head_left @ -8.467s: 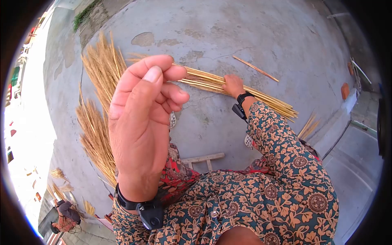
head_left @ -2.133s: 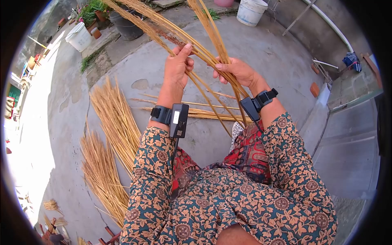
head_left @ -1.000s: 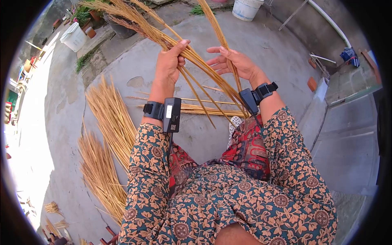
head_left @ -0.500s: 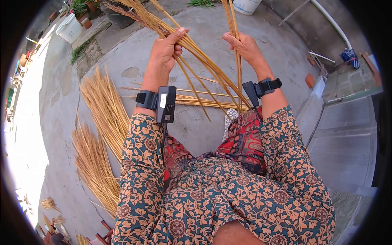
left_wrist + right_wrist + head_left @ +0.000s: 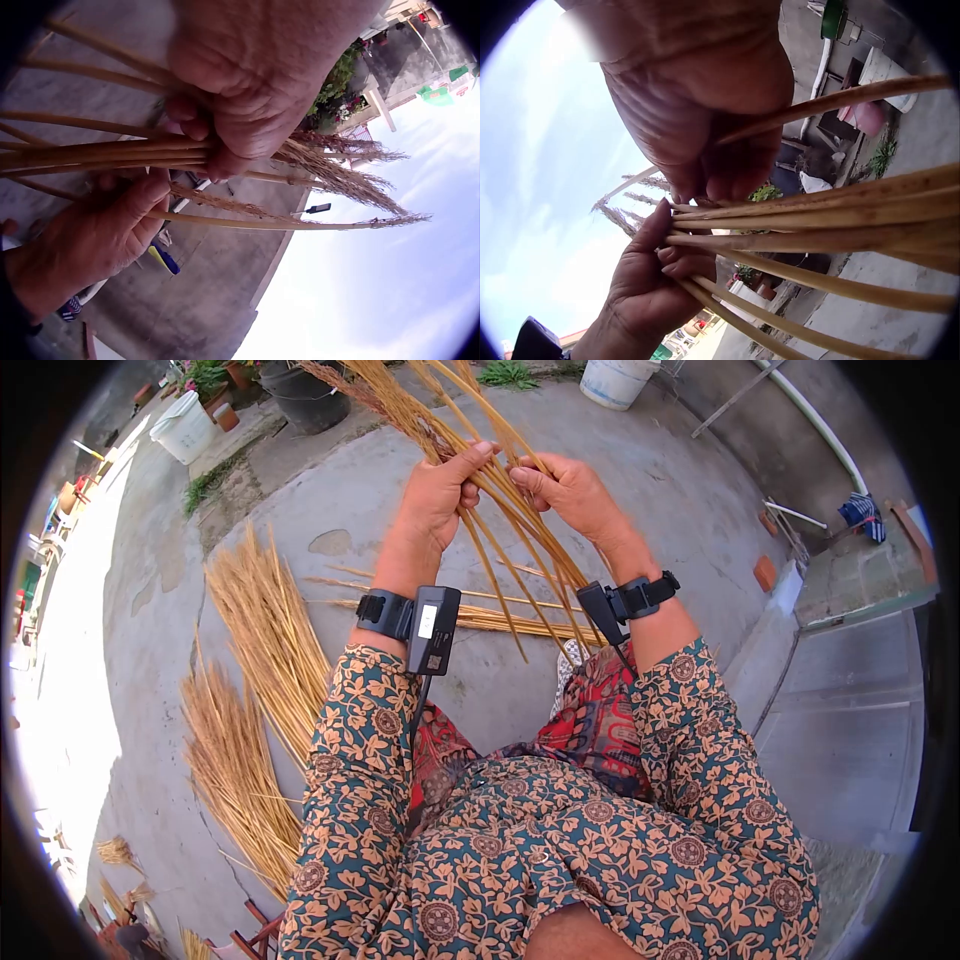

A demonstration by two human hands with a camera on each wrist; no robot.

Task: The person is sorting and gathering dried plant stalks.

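Slender golden stalks (image 5: 548,543) with feathery brown heads (image 5: 345,180) slant aloft in a loose bunch.

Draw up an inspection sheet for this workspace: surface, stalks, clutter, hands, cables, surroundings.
Surface: grey concrete floor, cracked and patchy.
Stalks: held stalks fan out below the hands; two sheaves lie on the floor to the person's left.
Clutter: more stalks lie loosely across the floor ahead.
Hands: left hand grips several stalks; right hand, close beside it, pinches others.
Cables: a dark cable hangs from each wrist camera.
Surroundings: white bucket, dark tub, reddish brick.
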